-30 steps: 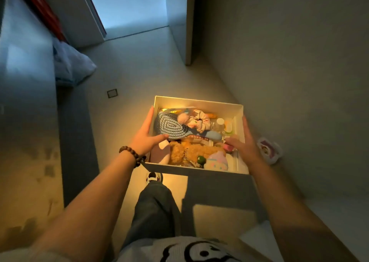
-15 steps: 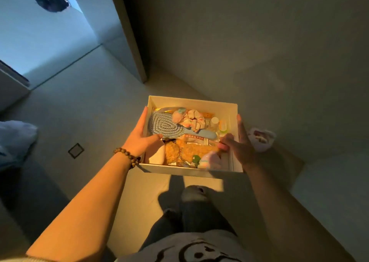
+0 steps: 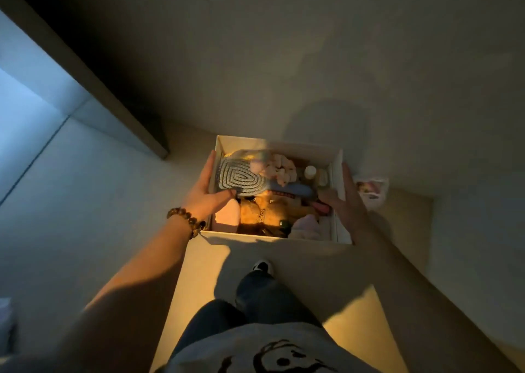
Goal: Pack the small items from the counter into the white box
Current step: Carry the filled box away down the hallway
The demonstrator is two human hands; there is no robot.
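legs: dark trousers and one shoe, lower centre of frame, on warm-lit floor
left wrist: bead bracelet, just left of the box's near-left corner
left hand: grips left wall of the white box; fingers straight along the outside, thumb hooked over the rim, tip touching the blue brush
right hand: grips right wall; fingers flat and together on the outside, thumb curled inside near a pink item
white box: centre of frame, held off the floor between both hands, open top, full
contents: brush upper left, brown plush near centre, pale scrunchie far centre, small bottle far right; rest too dim to tell
beyond: small white packet on the floor just right of the box, by the wall
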